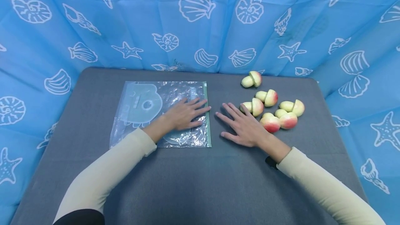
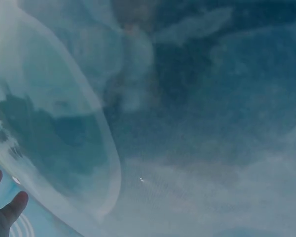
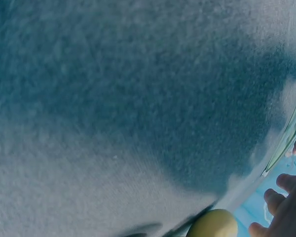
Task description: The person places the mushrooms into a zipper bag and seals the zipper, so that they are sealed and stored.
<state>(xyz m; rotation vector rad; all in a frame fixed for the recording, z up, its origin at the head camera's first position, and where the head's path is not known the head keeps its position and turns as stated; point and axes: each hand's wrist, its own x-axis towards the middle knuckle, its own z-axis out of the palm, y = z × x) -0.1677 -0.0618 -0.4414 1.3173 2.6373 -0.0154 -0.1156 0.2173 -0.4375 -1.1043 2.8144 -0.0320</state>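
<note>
A clear zip bag [image 1: 167, 89] with a pale cartoon print lies flat on the grey table, its green zip edge [image 1: 208, 136] towards the right. My left hand [image 1: 184, 114] rests on the bag with fingers spread and fingertips near the zip. Flat on the table, just right of the bag, is my right hand [image 1: 245, 127], fingers spread and nothing in its grasp. Several cream mushroom-shaped pieces [image 1: 271, 98] with red-tinged caps lie beyond and to the right of it. One mushroom-shaped piece [image 1: 257, 107] is right by its fingers, whether touching I cannot tell.
The grey table [image 1: 187, 186] has rounded far corners. A blue curtain [image 1: 215, 20] with white shells and starfish hangs behind it and along both sides. Another mushroom-shaped piece [image 1: 251, 79] lies near the table's far edge, apart from the cluster.
</note>
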